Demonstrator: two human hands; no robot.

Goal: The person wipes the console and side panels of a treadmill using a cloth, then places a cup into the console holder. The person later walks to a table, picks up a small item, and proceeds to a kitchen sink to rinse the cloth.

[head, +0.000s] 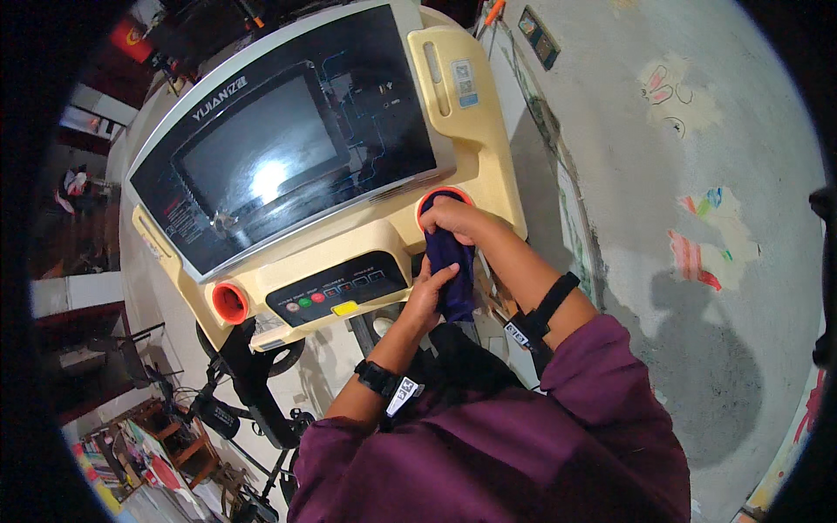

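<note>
A dark purple cloth [451, 281] hangs at the right cup holder [446, 189] of a cream treadmill console [477, 157]. My right hand [451, 217] grips the cloth's upper part at the holder's orange-red rim, its fingertips partly hidden in the folds. Lower down, my left hand [428, 291] pinches the hanging cloth, thumb across its front. Some of the cloth lies inside the holder, and how deep it goes cannot be seen. To the left of my left hand is the control panel [337, 287] with coloured buttons.
The console's dark display [261, 144] reflects a bright light. Another orange-red cup holder [230, 303] sits at the left. A grey wall [628, 196] with coloured drawings stands close on my right. At lower left are a black treadmill upright [261, 399] and a cluttered wooden shelf [176, 444].
</note>
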